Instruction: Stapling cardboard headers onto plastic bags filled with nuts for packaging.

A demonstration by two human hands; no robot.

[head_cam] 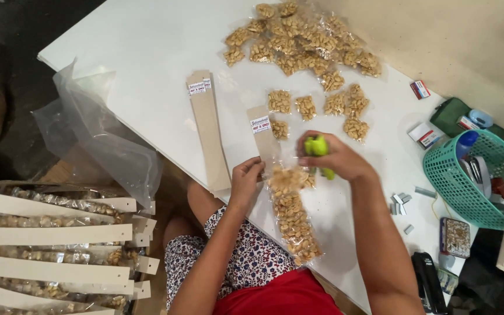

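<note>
My left hand (246,182) pinches a beige cardboard strip (265,140) with a white label at its far end, lying on the white table (147,41). Small clear packets of peanuts (294,224) run in a row along the strip's near part. My right hand (333,157) grips a green stapler (317,149) and presses it down onto a peanut packet (287,178) next to my left fingers.
A second labelled cardboard strip (210,131) lies to the left. Loose peanut packets (304,44) are heaped at the table's far side. A teal basket (468,175), staple boxes (424,135), loose staples (401,201) sit right. Finished strips (59,233) fill a box at left, beside a clear plastic bag (97,131).
</note>
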